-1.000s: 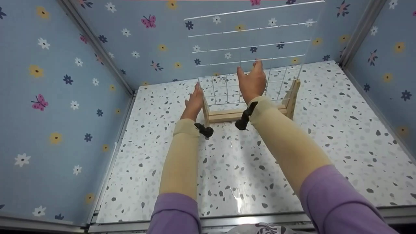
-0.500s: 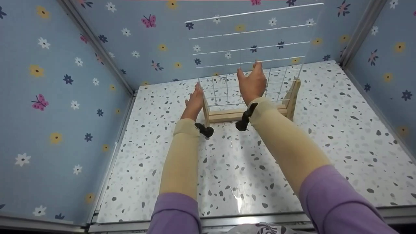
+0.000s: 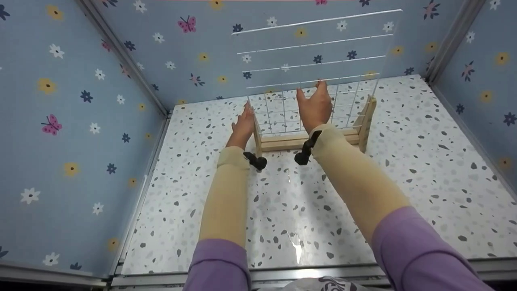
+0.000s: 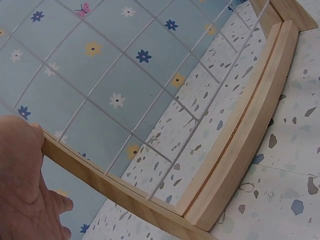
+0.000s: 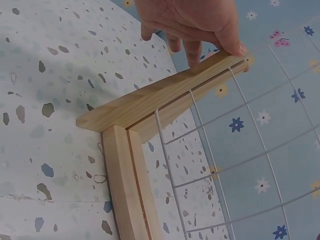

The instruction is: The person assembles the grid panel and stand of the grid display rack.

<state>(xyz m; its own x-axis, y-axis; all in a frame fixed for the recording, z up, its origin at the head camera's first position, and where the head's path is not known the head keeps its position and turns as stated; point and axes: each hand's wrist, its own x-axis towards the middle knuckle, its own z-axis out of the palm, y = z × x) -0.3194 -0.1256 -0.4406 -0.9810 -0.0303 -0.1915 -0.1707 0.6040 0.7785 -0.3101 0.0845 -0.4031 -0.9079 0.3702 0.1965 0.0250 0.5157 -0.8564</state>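
Note:
My left hand [image 3: 242,127] is at the left end piece of a pale wooden stand [image 3: 282,143], fingertips on its upper end. In the left wrist view that hand [image 4: 22,170] lies against the end piece. The right wrist view also shows a hand [image 5: 195,20], matching the left one, pinching the end piece's tip. A white wire grid [image 3: 317,22] rises from between the stand's end pieces. At mid-width my right hand [image 3: 316,106] holds the grid by its wires, though most of its fingers are hidden. Bottom wires hang just above the grooved wooden base bar [image 4: 245,130].
The stand rests on a speckled white tabletop [image 3: 291,226]. Blue flowered panels [image 3: 89,161] wall it in at the back and both sides, joined by metal corner posts [image 3: 450,40]. A metal rail [image 3: 278,275] runs along the front edge.
The wire grid has come down, its top bar lower against the back panel. My right hand has sunk slightly with it. The left hand stays at the wooden end piece.

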